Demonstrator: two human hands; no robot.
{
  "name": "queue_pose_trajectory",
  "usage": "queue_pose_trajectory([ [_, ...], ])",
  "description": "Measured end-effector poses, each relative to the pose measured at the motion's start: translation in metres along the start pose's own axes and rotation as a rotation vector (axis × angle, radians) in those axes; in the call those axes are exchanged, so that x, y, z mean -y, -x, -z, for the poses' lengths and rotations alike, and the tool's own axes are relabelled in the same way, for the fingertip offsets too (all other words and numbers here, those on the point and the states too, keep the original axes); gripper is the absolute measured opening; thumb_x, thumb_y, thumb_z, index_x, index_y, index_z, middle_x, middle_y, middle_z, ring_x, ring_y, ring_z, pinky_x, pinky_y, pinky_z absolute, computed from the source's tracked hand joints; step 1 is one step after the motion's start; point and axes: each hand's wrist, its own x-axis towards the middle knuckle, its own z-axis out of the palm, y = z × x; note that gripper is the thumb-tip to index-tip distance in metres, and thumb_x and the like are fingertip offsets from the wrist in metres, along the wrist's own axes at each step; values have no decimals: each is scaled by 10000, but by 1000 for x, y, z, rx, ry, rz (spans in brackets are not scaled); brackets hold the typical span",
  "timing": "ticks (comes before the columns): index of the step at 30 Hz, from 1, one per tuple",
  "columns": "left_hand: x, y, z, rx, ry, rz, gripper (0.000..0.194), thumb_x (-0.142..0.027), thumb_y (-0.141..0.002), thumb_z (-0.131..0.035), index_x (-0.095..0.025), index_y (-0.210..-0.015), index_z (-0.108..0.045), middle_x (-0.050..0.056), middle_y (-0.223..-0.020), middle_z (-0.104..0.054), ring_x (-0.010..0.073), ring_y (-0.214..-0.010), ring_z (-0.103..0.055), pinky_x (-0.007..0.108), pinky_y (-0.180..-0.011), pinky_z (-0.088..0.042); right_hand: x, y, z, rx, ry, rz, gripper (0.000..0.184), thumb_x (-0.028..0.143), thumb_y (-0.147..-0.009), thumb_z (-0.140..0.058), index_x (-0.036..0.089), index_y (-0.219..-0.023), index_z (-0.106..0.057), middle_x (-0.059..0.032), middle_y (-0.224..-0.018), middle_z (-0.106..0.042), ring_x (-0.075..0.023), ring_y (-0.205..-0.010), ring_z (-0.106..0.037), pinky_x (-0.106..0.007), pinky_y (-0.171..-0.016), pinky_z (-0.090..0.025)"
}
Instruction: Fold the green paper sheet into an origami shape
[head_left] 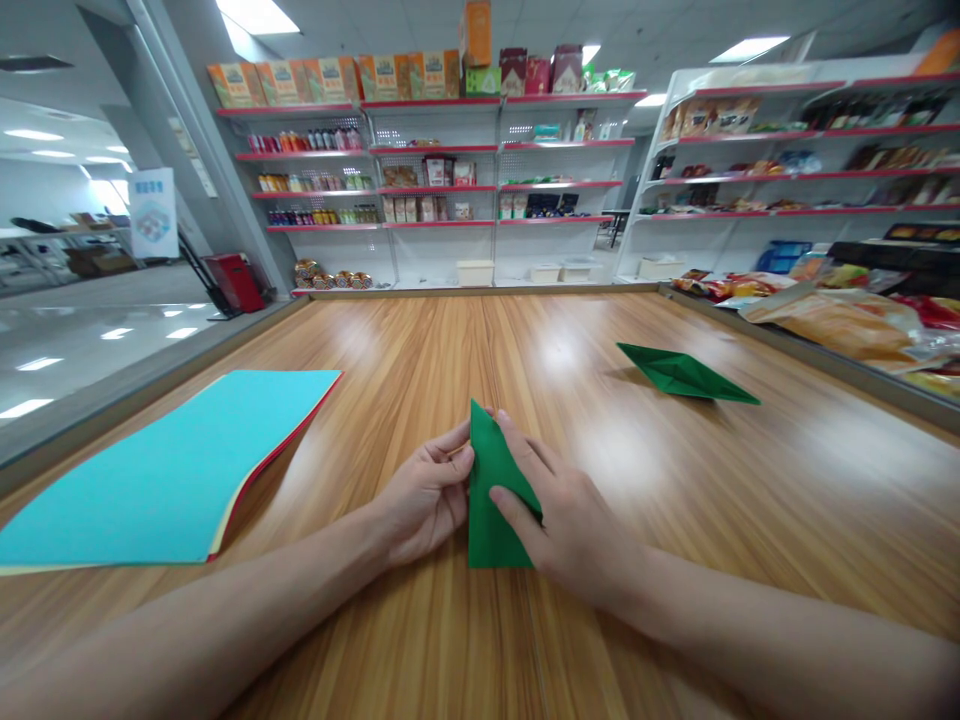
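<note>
Between my two hands is a folded piece of green paper (495, 530), its pointed tip facing away from me and its straight lower edge towards me. My left hand (427, 495) pinches its left edge between thumb and fingers. From the right, my right hand (574, 520) grips the paper's right side, with the thumb and index finger lying on its face; the other fingers are partly hidden. A second folded green paper piece (686, 375), long with pointed ends, rests on the table at the right, apart from both hands.
On the left of the wooden table (375, 640) lies a stack of coloured paper (172, 465), light blue on top with red and cream edges below. Packaged goods (847, 315) are heaped beyond the table's right edge. Stocked shelves (435, 190) stand behind.
</note>
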Motion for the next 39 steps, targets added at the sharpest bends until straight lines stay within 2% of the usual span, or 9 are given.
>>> queue_pose_trajectory([
  [3, -1, 4, 0, 62, 15, 50, 421, -112, -808, -696, -204, -1211, -619, 52, -964, -721, 173, -940, -674, 275, -843, -527, 2, 0, 1, 21, -7, -36, 682, 258, -913, -456, 207, -1507, -126, -163, -1277, -522, -269, -1108, -574, -456, -895, -528],
  [8, -4, 9, 3, 137, 0, 99, 437, -163, -786, -741, -235, -1201, -627, 24, -902, -717, 120, -730, -678, 229, -713, -543, 11, 1, 6, 46, -57, -21, 716, 263, -906, -451, 203, -1513, -75, -163, -1330, -473, -261, -1160, -538, -439, -945, -497],
  [11, -5, 10, 4, 162, -24, 114, 453, -209, -768, -765, -245, -1199, -630, 24, -918, -713, 119, -714, -676, 222, -686, -543, 15, 1, 7, 44, -65, -13, 725, 261, -905, -448, 201, -1514, -59, -162, -1364, -445, -257, -1195, -515, -434, -971, -481],
  [18, -4, 9, 4, 152, -42, 113, 423, -254, -733, -795, -235, -1137, -669, 10, -803, -699, 109, -653, -651, 199, -622, -535, 19, 2, 4, 21, -33, 15, 720, 253, -906, -449, 184, -1512, -66, -172, -1402, -414, -272, -1216, -501, -444, -977, -479],
  [25, 3, 8, 6, 66, -151, 93, 331, -370, -670, -826, -116, -868, -750, -11, -567, -596, 70, -493, -539, 181, -522, -473, 14, 2, 4, -12, 32, 9, 728, 263, -906, -451, 174, -1513, -57, -182, -1294, -502, -278, -1061, -590, -434, -844, -547],
  [29, 7, 8, 2, 35, -255, -17, 294, -322, -757, -764, -132, -981, -745, 68, -760, -707, 141, -640, -634, 249, -614, -504, 11, 2, 4, -31, 66, -5, 712, 248, -900, -459, 193, -1510, -96, -166, -1269, -522, -267, -1030, -604, -424, -817, -557],
  [33, 6, 8, 0, 26, -380, -87, 298, -284, -813, -706, -143, -1075, -720, 103, -925, -728, 181, -752, -663, 278, -679, -505, 11, 2, 3, -30, 51, -52, 720, 254, -876, -496, 198, -1504, -147, -156, -1273, -526, -274, -1071, -587, -444, -847, -546],
  [36, 4, 7, 1, -5, -451, -98, 315, -300, -828, -683, -139, -1097, -708, 105, -929, -726, 182, -733, -660, 271, -642, -502, 11, -1, 4, -19, -46, -89, 646, 262, -892, -483, 206, -1484, -230, -149, -1307, -522, -268, -1140, -561, -466, -922, -507],
  [39, 1, 6, 2, -40, -475, -128, 319, -312, -811, -692, -134, -1075, -716, 104, -916, -727, 200, -739, -662, 290, -653, -507, 7, -7, 7, -20, -264, -138, 510, 281, -928, -450, 206, -1425, -361, -130, -1289, -562, -246, -1176, -546, -461, -971, -469],
])
